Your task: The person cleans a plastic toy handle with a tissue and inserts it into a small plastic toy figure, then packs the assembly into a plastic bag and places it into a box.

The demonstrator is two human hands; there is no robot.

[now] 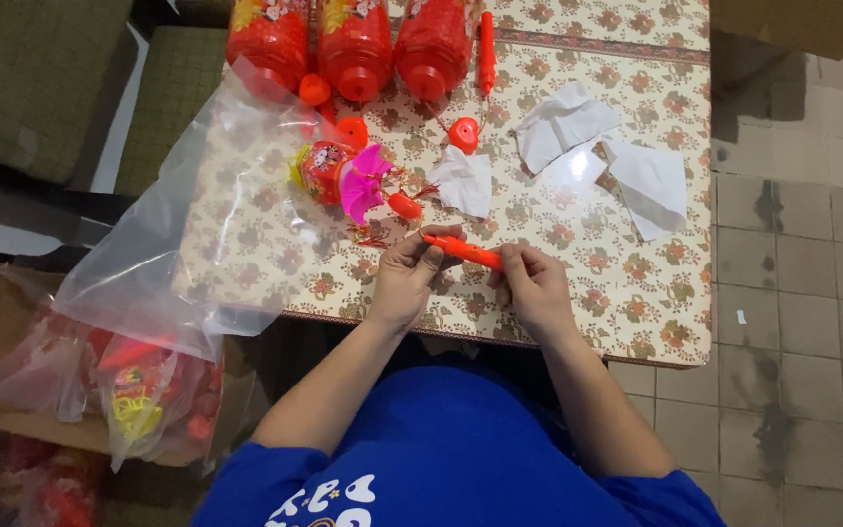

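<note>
orange stick (467,253), pinched between both hands' fingers (430,256)

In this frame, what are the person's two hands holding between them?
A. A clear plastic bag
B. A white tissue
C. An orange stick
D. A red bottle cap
C: the left hand and the right hand each grip one end of the orange stick above the table, while the white tissues, the caps and the plastic bag lie untouched.
</note>
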